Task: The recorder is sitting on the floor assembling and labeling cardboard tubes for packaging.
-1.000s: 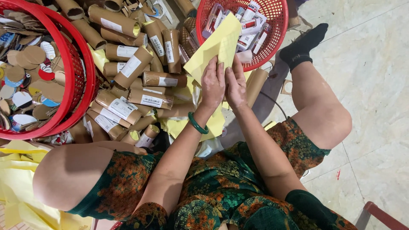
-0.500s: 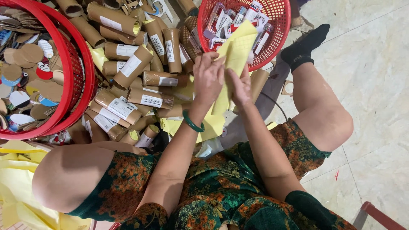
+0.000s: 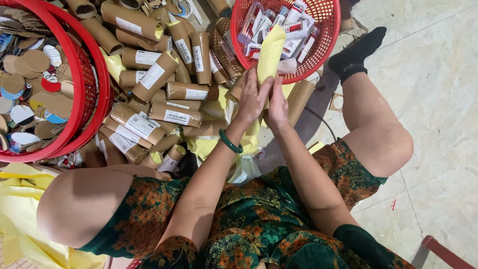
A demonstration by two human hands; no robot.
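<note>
1. The left hand [image 3: 253, 99] and the right hand [image 3: 278, 105] are both closed around a rolled pale yellow paper sheet [image 3: 270, 54], held upright before the small red plastic basket [image 3: 326, 35].
2. The rolling step seems nearly finished.
3. Brown cardboard tubes [image 3: 164, 99] lie just beside; inserting the roll would need it kept tight.

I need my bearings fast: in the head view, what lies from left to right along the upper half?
Big red basket of cardboard discs → pile of cardboard tubes → left hand and right hand rolling yellow paper → small red basket → black-socked foot.
</note>
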